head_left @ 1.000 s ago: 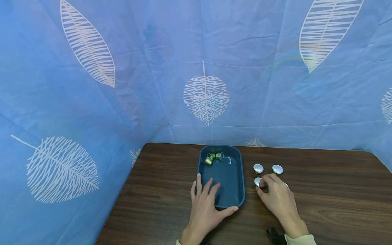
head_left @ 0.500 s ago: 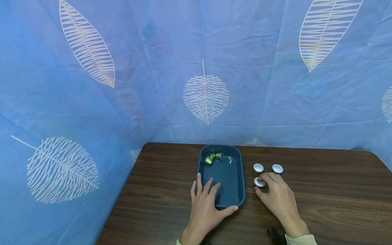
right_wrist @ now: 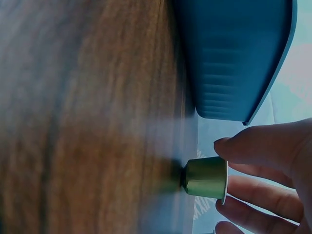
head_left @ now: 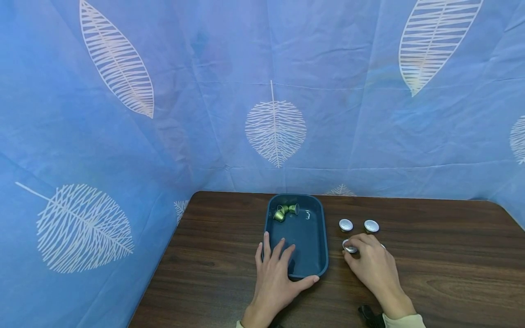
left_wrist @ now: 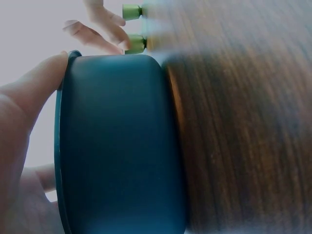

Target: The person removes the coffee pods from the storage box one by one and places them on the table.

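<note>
My right hand (head_left: 373, 266) pinches the rim of a green coffee capsule (right_wrist: 207, 176) with a silver lid. This capsule stands lid up on the table, its narrow end down, and the right wrist view has thumb and fingers about its rim. Over the near left part of a dark blue tray (head_left: 316, 237) my left hand (head_left: 272, 287) lies with spread, fairly straight fingers. Its thumb touches the tray's rim in the left wrist view. Several green capsules (head_left: 279, 216) lie tipped over in the tray's far left corner.
Two more capsules stand lid up behind my right hand, a left capsule (head_left: 346, 225) and a right capsule (head_left: 371, 226). Part of another lid (head_left: 383, 246) shows beside that hand. Beyond the brown wooden table (head_left: 451, 255) hangs a blue leaf-patterned cloth (head_left: 336, 91).
The right hand's fingers have shifted slightly on the near capsule, whose lid now sits a little further right and nearer. The left hand and tray have stayed in place.
</note>
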Action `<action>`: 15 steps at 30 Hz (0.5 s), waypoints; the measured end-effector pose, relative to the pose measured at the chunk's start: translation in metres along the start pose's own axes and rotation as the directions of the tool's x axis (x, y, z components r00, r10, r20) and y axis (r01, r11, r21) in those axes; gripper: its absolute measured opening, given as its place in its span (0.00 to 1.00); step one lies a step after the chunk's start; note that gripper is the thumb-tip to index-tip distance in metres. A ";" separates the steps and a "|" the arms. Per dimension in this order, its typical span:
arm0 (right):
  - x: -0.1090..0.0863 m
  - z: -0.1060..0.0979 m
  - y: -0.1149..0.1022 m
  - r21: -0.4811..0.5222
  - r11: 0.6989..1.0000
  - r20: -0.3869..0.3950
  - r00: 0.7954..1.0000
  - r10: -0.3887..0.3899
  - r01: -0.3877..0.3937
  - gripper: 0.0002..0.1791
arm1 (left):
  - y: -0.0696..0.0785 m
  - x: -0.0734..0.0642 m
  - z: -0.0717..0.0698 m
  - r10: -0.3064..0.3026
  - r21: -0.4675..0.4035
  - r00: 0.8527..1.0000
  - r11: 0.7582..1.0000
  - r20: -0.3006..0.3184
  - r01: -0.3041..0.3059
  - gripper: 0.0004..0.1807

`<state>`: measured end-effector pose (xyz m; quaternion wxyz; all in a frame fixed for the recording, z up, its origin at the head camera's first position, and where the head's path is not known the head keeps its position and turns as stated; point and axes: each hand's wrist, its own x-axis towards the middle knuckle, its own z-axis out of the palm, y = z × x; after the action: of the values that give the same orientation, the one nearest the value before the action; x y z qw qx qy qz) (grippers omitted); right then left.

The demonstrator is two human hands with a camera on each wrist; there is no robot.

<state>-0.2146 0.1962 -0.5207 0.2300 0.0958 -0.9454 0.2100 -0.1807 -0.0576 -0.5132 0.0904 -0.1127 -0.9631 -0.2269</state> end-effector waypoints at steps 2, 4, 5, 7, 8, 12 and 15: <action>0.000 0.000 0.000 0.000 1.000 0.002 1.000 0.006 -0.006 0.10 | 0.000 0.000 0.000 -0.001 -0.004 1.000 1.000 0.002 0.001 0.47; 0.000 0.000 0.000 -0.001 1.000 0.006 1.000 0.012 -0.012 0.10 | 0.000 0.001 0.000 -0.004 -0.007 1.000 1.000 0.005 0.004 0.47; 0.000 -0.001 0.000 -0.003 1.000 0.007 1.000 0.013 -0.013 0.10 | 0.000 0.001 -0.001 -0.005 -0.009 1.000 1.000 0.006 0.005 0.47; 0.001 -0.001 0.000 -0.008 1.000 0.005 1.000 0.011 -0.011 0.10 | 0.000 0.001 -0.001 -0.008 -0.011 1.000 1.000 0.008 0.008 0.47; 0.001 -0.001 0.000 -0.009 1.000 0.003 1.000 0.010 -0.010 0.10 | 0.000 0.001 -0.001 -0.011 -0.013 1.000 1.000 0.011 0.011 0.47; 0.002 -0.005 -0.003 -0.005 1.000 0.011 1.000 0.027 -0.027 0.09 | 0.001 0.001 -0.002 -0.021 -0.013 1.000 1.000 0.023 0.021 0.47; 0.003 -0.011 -0.008 0.020 0.998 0.055 0.997 0.060 -0.062 0.09 | 0.000 0.001 -0.002 -0.023 -0.010 0.999 1.000 0.029 0.023 0.47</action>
<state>-0.2110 0.1938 -0.5074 0.1967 0.0750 -0.9515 0.2245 -0.1816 -0.0578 -0.5111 0.0735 -0.1053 -0.9644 -0.2312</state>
